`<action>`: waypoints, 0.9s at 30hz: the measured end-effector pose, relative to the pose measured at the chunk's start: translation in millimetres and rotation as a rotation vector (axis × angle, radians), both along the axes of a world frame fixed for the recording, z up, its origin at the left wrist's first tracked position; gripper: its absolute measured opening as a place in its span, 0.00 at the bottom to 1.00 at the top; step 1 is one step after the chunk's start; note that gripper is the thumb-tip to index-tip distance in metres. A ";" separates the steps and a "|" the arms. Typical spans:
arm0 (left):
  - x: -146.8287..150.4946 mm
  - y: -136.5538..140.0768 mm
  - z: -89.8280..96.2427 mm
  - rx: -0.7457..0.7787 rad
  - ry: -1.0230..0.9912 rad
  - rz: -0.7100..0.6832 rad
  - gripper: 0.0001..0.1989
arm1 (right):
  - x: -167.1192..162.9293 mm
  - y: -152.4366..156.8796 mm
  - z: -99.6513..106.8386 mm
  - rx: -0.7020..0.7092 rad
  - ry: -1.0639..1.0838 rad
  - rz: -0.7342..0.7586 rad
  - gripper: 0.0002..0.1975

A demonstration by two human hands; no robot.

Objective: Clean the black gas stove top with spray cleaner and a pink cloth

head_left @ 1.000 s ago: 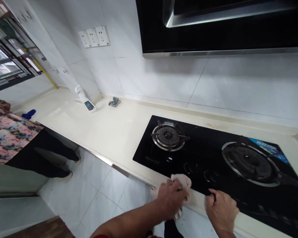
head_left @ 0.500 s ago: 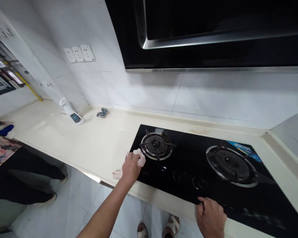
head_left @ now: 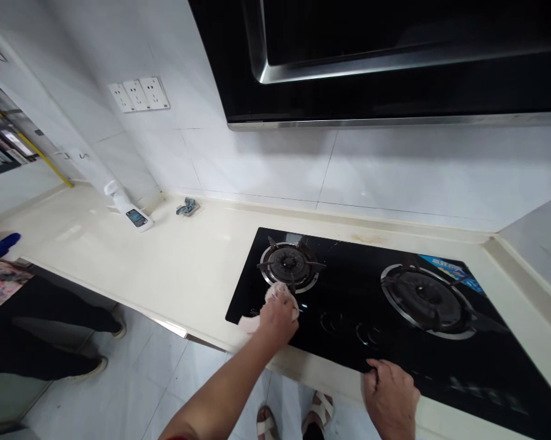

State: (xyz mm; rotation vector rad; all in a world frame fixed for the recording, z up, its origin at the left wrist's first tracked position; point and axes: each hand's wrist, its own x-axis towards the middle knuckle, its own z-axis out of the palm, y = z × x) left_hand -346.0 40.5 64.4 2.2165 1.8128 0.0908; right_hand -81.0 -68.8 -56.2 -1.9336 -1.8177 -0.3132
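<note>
A pale pink cloth [head_left: 249, 324] is bunched under my left hand [head_left: 277, 319], whose fingers are closed on it. This hand presses the cloth onto the black glass gas cooktop [head_left: 343, 278], just in front of the left burner [head_left: 288, 264]. At the cooktop's front edge rests my right hand [head_left: 391, 394], fingers curled and knuckles up. Whatever lies under those fingers is hidden. Two dark control knobs [head_left: 369, 333] sit between the hands, and the right burner [head_left: 427, 299] is farther back.
Above the cooktop juts a black range hood [head_left: 376, 101]. On the cream counter [head_left: 183, 263] are a white spray bottle [head_left: 129, 208], a crumpled grey-blue cloth [head_left: 188, 207] and a dark blue item [head_left: 2, 245]. Another person [head_left: 41, 311] stands at far left.
My left hand has slid the cloth rightward, from the cooktop's left edge onto the glass before the left burner. My right hand stays in place. The view has shifted slightly.
</note>
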 end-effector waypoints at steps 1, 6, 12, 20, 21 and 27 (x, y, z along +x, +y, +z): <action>8.5 -10.6 0.2 -0.012 -0.018 -0.043 0.25 | 0.0 -0.1 -0.1 -0.006 -0.001 -0.001 0.12; 27.7 -67.2 -4.0 -0.131 -0.223 -0.292 0.16 | 0.2 0.1 0.4 0.012 -0.007 0.016 0.12; 0.4 -65.2 6.7 -0.139 -0.444 -0.168 0.14 | -3.5 -0.5 4.8 -0.003 0.008 0.001 0.12; 64.5 26.9 15.7 0.258 -0.299 -0.139 0.13 | -4.9 0.0 7.4 -0.002 0.048 0.012 0.10; 74.7 34.6 10.3 0.247 -0.276 -0.141 0.13 | -4.9 0.2 7.5 -0.003 0.049 0.011 0.10; 97.6 59.3 -16.5 0.189 -0.159 -0.193 0.13 | -5.0 0.0 9.9 -0.021 0.071 0.006 0.11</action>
